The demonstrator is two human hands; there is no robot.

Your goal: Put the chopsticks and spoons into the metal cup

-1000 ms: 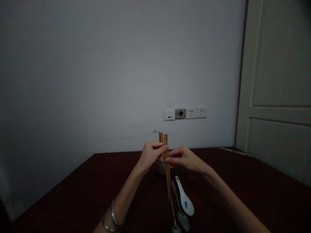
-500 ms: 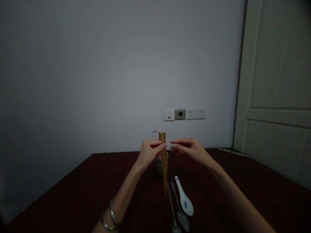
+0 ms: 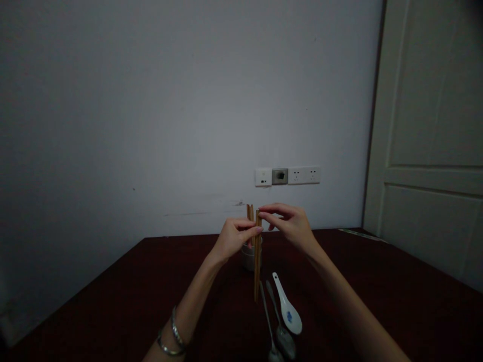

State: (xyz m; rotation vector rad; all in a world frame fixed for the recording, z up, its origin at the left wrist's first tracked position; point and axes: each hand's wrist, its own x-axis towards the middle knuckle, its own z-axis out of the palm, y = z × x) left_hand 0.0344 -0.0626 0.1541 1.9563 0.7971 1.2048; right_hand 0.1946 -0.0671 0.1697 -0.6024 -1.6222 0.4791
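Note:
Upright chopsticks (image 3: 257,271) are pinched between the thumb and fingers of my left hand (image 3: 234,239). My right hand (image 3: 289,221) has its thumb and fingertips closed on the top end of the same chopsticks. Just behind them stands a pale cup (image 3: 248,259), partly hidden by my left hand, with more chopsticks (image 3: 250,212) rising above it. Below the hands lie a white spoon (image 3: 290,311) with a blue mark and two metal spoons, one (image 3: 285,342) beside the white spoon and a long-handled one (image 3: 267,317) to its left.
The dark red table (image 3: 151,281) reaches back to a grey-white wall. Sockets and a switch (image 3: 287,176) are set in the wall above the table. A pale panelled door (image 3: 430,151) stands on the right. A thin strip (image 3: 363,236) lies at the table's back right.
My right hand has moved left and closed its fingertips on the top of the chopsticks. These chopsticks now stand slightly apart from the ones behind. My left hand has shifted slightly right.

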